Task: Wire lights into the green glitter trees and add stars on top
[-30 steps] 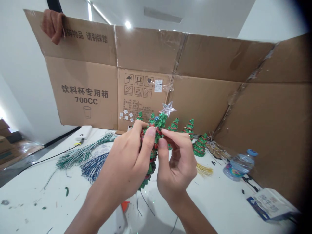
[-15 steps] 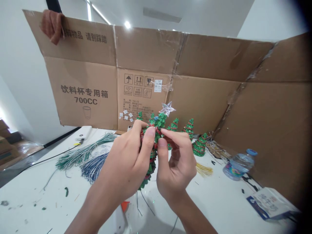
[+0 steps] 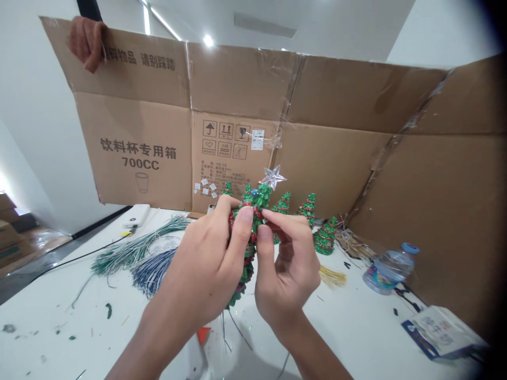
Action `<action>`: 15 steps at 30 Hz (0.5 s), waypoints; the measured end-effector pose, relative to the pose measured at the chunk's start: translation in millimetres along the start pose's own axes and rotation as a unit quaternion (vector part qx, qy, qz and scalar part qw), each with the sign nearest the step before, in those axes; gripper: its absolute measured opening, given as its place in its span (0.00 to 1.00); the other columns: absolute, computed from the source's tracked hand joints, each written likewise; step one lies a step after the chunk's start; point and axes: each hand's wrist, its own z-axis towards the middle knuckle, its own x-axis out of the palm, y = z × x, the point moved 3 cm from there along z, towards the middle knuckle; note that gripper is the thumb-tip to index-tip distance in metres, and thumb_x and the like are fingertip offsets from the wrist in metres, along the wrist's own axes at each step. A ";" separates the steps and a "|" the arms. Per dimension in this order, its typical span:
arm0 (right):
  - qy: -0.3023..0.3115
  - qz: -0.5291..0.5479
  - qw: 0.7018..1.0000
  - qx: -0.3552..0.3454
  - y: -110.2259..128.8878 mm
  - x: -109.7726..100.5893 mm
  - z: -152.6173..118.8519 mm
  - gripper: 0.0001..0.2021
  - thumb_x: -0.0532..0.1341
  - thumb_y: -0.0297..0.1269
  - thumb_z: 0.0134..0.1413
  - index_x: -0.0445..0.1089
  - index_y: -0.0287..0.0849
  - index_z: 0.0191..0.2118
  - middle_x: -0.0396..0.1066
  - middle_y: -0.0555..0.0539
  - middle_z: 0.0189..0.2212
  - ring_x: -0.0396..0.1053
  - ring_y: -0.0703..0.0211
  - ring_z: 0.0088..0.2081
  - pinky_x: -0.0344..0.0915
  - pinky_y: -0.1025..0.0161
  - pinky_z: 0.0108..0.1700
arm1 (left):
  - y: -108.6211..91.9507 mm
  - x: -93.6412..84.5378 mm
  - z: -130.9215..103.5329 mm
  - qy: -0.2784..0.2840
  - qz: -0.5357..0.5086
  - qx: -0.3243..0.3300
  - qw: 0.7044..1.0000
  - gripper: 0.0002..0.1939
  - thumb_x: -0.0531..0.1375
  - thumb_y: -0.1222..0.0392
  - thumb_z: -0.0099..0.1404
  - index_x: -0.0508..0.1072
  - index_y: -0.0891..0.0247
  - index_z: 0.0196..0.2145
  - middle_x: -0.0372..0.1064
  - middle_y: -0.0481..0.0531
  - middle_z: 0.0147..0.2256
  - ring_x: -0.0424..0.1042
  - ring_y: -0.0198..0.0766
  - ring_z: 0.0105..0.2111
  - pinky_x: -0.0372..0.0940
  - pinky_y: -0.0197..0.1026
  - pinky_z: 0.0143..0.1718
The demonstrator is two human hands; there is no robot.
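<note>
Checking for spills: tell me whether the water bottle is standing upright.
No, the water bottle lies on its side on the white table, cap pointing right.

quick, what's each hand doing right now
Left hand: closed around the small tree.
Right hand: fingers pinched on the same tree, near its top.

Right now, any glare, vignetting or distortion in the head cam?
Head view: ceiling light blows out; dark vignette along the right edge; wide-angle bends the cardboard wall. Both hands, left hand and right hand, and the small tree are sharp.
</note>
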 end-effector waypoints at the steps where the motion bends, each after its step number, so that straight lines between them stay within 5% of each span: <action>1: 0.001 0.001 1.000 0.001 0.0 0.1 0.0 0.18 0.63 0.20 0.67 0.76 0.45 0.56 0.77 0.46 0.44 0.75 0.56 0.44 0.77 0.53 0.45 | 0.0 0.0 -0.1 0.000 0.000 -0.001 1.000 0.18 0.45 0.44 0.85 0.66 0.55 0.43 0.68 0.42 0.28 0.69 0.39 0.29 0.58 0.45 0.35; 15: -0.002 -0.011 1.000 0.004 0.5 0.1 0.3 0.16 0.62 0.23 0.69 0.76 0.47 0.56 0.77 0.46 0.43 0.75 0.56 0.44 0.78 0.53 0.43 | -0.5 0.9 0.1 -0.006 0.009 0.002 1.000 0.19 0.45 0.43 0.85 0.66 0.55 0.42 0.69 0.42 0.28 0.70 0.40 0.29 0.58 0.45 0.34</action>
